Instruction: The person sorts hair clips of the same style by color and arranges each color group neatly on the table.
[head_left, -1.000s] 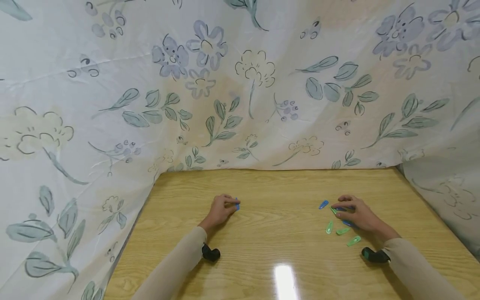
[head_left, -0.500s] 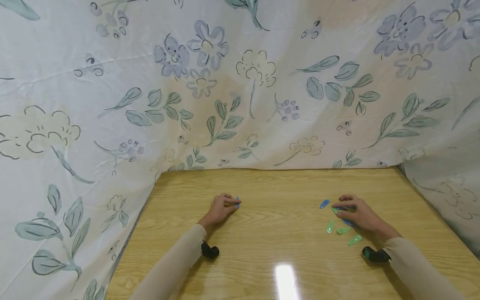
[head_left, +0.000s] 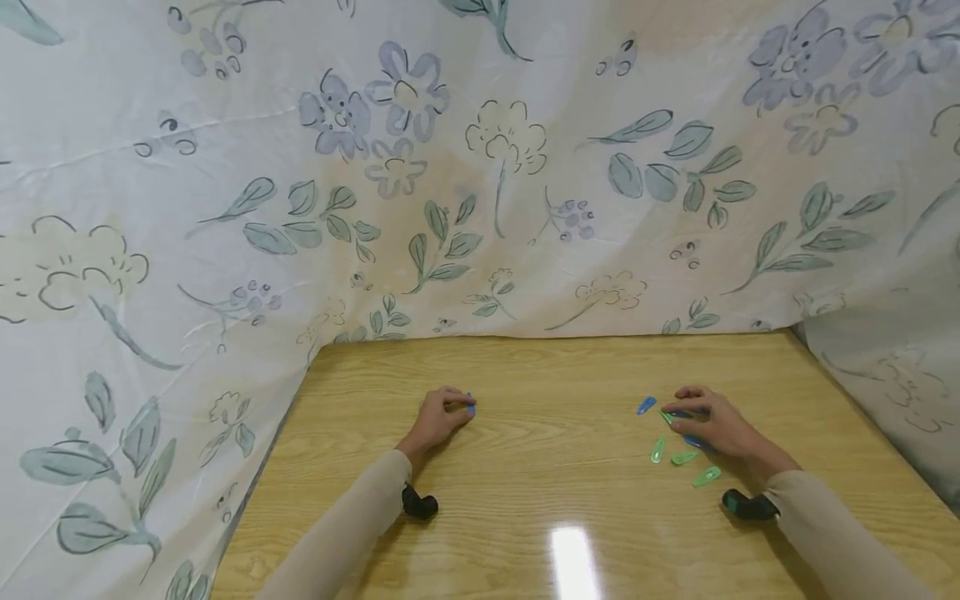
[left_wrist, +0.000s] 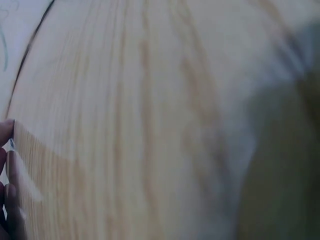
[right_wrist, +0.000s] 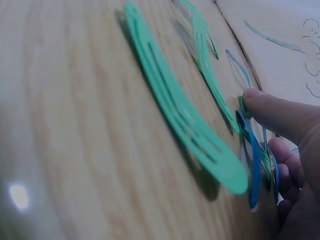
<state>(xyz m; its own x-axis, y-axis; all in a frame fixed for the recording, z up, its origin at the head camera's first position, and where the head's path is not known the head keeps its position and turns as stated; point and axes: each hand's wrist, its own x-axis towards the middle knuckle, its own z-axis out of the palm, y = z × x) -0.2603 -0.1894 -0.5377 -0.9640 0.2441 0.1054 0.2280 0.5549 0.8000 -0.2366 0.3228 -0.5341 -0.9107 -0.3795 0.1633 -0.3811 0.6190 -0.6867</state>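
Note:
Toward the left of the table, my left hand [head_left: 441, 418] holds a small blue hair clip [head_left: 471, 408] between thumb and fingers. The left wrist view catches only fingertips [left_wrist: 10, 192] at its edge. On the right, my right hand [head_left: 712, 423] pinches a green snap hair clip [head_left: 667, 417], its thumb [right_wrist: 272, 112] pressing on one end. Blue clips [head_left: 699, 443] lie under and beside this hand, partly hidden by it. Another blue clip [head_left: 647, 406] lies just left of its fingertips. Green clips [head_left: 657, 451] lie nearer me, one large [right_wrist: 185, 110] in the right wrist view.
The wood-grain table [head_left: 555, 467] stretches between both hands. A flower-print cloth [head_left: 517, 250] hangs along its back and sides. Black wrist devices [head_left: 420, 503] sit at both sleeve cuffs. Light glares off the table's near middle.
The left thumb and forefinger stand slightly wider apart at the blue hair clip. The right hand and the clips around it stay in place; the head view shifts a little.

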